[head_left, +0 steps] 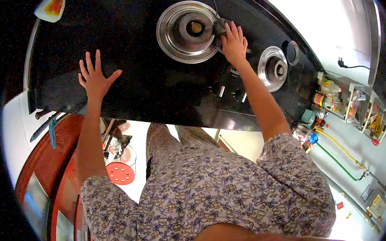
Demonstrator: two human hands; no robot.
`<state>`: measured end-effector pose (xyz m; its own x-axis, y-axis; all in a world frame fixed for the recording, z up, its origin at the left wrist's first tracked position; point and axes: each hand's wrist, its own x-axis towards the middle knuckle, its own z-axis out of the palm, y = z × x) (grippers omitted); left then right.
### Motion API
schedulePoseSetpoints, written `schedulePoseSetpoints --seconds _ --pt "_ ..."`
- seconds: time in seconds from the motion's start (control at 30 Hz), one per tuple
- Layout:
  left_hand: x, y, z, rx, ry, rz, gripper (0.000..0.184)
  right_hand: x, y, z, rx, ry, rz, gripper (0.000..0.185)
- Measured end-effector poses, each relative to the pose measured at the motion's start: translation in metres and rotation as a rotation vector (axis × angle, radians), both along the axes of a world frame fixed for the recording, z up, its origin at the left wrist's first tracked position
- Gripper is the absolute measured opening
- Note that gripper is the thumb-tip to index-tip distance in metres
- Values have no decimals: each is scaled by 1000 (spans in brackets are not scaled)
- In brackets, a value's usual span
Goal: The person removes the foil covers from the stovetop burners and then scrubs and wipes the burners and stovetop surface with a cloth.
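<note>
My left hand point(95, 78) lies on the black glass cooktop point(134, 75) with its fingers spread and nothing in them. At the right rim of the large steel burner ring point(171, 38), my right hand point(235, 45) presses a dark, crumpled cloth point(219, 28). Its fingers bend over the cloth, and part of the cloth is hidden under them. In the middle of the ring sits a round burner head point(196, 28). A smaller steel burner point(272, 68) lies to the right of my right forearm.
Two silver control knobs point(221, 91) stand near the front edge. A dark round burner part point(292, 53) lies beside the small burner. At the top left is a white dish point(50, 9). Bottles and packets fill a wall rack point(352, 103); a red perforated stool point(120, 173) stands below.
</note>
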<state>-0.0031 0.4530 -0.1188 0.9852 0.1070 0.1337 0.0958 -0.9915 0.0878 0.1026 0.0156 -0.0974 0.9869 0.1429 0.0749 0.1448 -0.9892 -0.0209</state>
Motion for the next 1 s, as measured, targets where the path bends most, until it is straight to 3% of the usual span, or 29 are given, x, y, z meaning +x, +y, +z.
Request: schedulePoseSetpoints --seconds 0.17,0.23,0.33,0.43,0.53,0.63,0.77,0.87,0.93,1.0 --pt "-1 4 4 -25 -12 -16 94 60 10 -9 -30 -124 150 58" --pt "1 3 5 -19 -17 -13 95 102 31 1 -93 -203 306 50" --pt "-2 3 10 -26 -12 -10 95 127 79 32 -96 -119 572 50" --pt "1 5 9 30 -2 -2 96 142 110 62 73 49 932 51" --pt "-1 8 5 29 10 7 97 142 127 66 143 146 1103 46" --pt "-1 8 7 2 44 7 96 156 120 32 304 242 1075 39" --pt "-2 10 4 23 5 -2 97 151 89 45 301 -27 898 26" --pt "1 7 4 24 16 7 97 127 45 54 1 180 466 48" --pt "1 6 3 23 13 7 97 116 21 48 -36 267 214 48" --pt "2 6 3 5 -8 3 97 119 5 48 -29 429 179 51"
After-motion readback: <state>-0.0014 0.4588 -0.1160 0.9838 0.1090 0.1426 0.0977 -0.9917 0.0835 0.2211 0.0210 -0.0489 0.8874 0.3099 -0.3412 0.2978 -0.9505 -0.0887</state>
